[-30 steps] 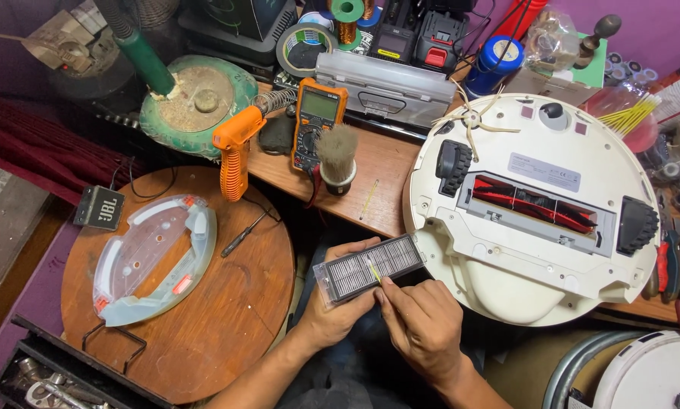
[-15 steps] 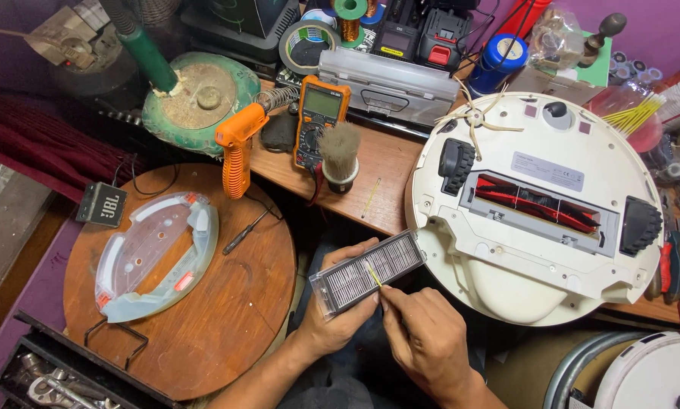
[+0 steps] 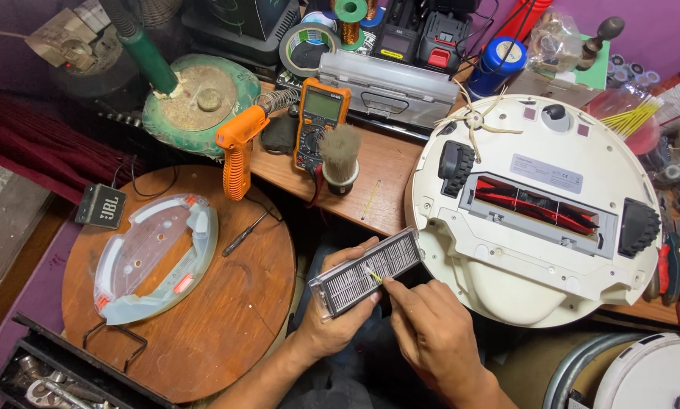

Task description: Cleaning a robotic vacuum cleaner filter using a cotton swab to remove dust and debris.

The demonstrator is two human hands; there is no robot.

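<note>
Since a second ago: filter [image 3: 366,274] tilted a little steeper, right fingertips slid up along its pleats, everything else unmoved

Far left on the round wooden stool top [image 3: 226,333]: clear mop bracket [image 3: 154,257] lying flat, small screwdriver [image 3: 243,232] just beside it, well apart from the hands

Further back on the desk [image 3: 378,170]: orange glue gun [image 3: 237,148], multimeter [image 3: 318,125], stubby brush [image 3: 340,159] upright, none in the way

Left hand [image 3: 332,322]: clenched around the lower left end of the filter from beneath, thumb up over the near edge, so the grip sits at that end and the rest of the filter runs away up and to the right

Long axis of the filter: slanted from lower left to upper right, pleated face up toward the camera, held in the air just off the desk edge

Right hand [image 3: 431,333]: nearer the middle of the filter, pinching a thin yellowish stick [image 3: 374,276] whose tip touches the pleats; fingers closed on that stick

Right of the filter: upturned white robot vacuum [image 3: 537,227] on the desk, near the filter's upper end but apart, red roller [image 3: 537,204] showing
</note>
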